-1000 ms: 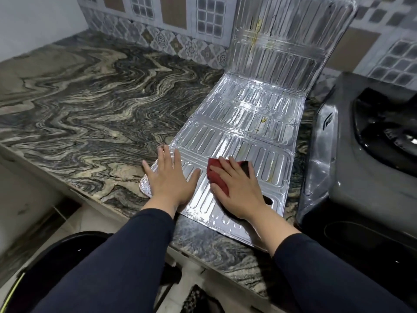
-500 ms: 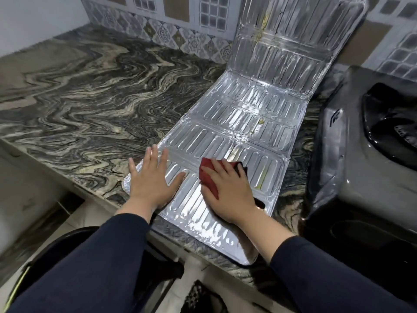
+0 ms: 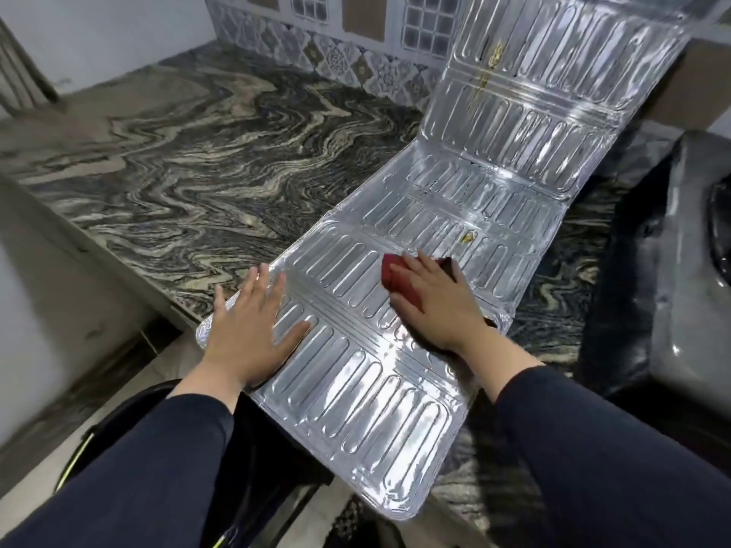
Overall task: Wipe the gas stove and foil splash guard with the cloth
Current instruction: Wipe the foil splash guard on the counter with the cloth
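Your left hand (image 3: 253, 330) lies open and flat on the foil splash guard (image 3: 466, 215) near the marble countertop's (image 3: 205, 168) front edge, apparently to pin the thin sheet, whose near end overhangs that edge. Your right hand (image 3: 435, 306) presses the red cloth (image 3: 393, 276) flat under its palm against a middle panel. The gas stove (image 3: 672, 278) sits just beside it, toward the counter's right end; no containers show.

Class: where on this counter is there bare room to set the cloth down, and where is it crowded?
Free: the marble counter left of the foil splash guard, bordered by the tiled wall behind. A narrow strip lies between guard and gas stove. Crowded: the guard's near end, under the left hand and the right hand pressing the cloth.
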The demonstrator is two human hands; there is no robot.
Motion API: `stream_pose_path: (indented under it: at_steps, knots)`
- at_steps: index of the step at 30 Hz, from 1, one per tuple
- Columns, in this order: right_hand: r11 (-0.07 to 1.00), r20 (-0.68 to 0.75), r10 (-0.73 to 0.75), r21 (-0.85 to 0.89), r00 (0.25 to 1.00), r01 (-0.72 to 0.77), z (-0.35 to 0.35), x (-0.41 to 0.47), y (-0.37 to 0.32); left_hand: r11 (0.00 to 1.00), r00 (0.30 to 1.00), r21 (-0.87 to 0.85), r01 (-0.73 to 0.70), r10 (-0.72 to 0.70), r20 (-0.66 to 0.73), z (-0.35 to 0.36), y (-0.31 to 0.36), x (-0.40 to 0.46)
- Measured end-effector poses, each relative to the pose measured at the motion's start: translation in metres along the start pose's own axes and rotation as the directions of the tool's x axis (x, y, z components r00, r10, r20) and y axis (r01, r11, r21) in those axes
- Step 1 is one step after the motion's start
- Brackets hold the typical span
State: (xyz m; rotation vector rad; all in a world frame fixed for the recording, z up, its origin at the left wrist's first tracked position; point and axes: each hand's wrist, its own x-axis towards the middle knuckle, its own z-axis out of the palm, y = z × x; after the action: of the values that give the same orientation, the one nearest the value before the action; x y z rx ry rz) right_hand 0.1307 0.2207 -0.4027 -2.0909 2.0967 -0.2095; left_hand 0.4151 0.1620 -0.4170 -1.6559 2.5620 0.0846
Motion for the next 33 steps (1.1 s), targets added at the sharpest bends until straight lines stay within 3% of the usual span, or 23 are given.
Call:
stream_pose_path:
  at_steps: [8,14,18,20,26,29,33]
  knots:
    - [0.971,-0.038,0.235,-0.023,0.971,-0.236,0.001,0.04,0.006,1.0,1.0,-0.009,0.005,-0.005,0.014,-0.002,0.003,0.0]
    - [0.999,-0.014,-0.04,0.032,0.999,0.04,0.016,-0.034,-0.069,1.0,0.996,-0.02,0.022,-0.02,0.09,-0.012,0.006,-0.001]
    - [0.991,0.006,-0.137,0.009,0.991,0.137,0.011,-0.061,-0.051,1.0,0.995,-0.021,0.018,-0.016,0.102,-0.014,0.005,-0.001]
    - [0.995,0.003,-0.095,-0.005,0.995,0.095,0.004,-0.058,-0.025,0.999,0.995,-0.029,0.016,-0.013,0.101,-0.014,0.005,-0.002]
    - [0.968,0.009,0.246,-0.057,0.969,-0.245,-0.012,-0.011,0.04,0.999,0.99,-0.023,0.028,-0.025,0.136,-0.017,0.004,-0.001]
    - [0.963,-0.002,0.267,-0.04,0.964,-0.267,-0.01,-0.005,0.038,0.994,0.981,-0.028,0.106,-0.1,0.168,-0.023,0.012,0.004]
    - [0.969,0.006,0.246,-0.03,0.969,-0.245,-0.011,-0.011,0.036,0.994,0.993,-0.035,0.107,-0.106,0.049,-0.027,0.052,0.022]
